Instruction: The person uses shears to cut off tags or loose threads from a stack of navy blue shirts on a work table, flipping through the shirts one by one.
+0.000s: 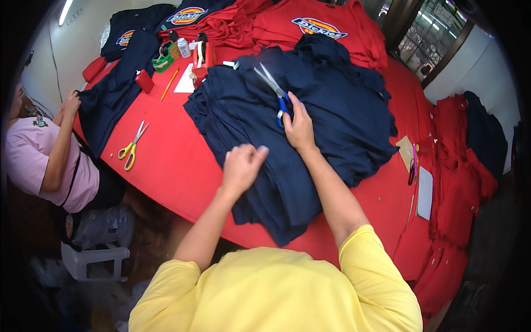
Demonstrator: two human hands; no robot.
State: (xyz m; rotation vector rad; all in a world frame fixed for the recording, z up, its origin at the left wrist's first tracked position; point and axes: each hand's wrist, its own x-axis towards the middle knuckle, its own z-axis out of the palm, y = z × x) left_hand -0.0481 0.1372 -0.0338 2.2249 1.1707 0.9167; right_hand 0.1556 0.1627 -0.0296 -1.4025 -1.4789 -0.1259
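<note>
A wide stack of navy blue shirts (343, 138) lies spread in front of me. Over it, my right hand (300, 128) has its fingers and thumb at the blue handles of a pair of scissors (279, 95). The blades point up and to the left, slightly parted and a little blurred. My left hand (241, 169) is curled above the stack's left part, thumb towards the right. Its fingers are bent in, and whether they hold anything is hidden.
Yellow-handled scissors (133, 148), a pencil (170, 84) and a red tape dispenser (203, 58) rest on the red-covered table (171, 138). Red shirts (354, 39) are piled behind. At left, a person in pink (50, 149) handles a navy garment (119, 94). Red garments (456, 171) lie along the right.
</note>
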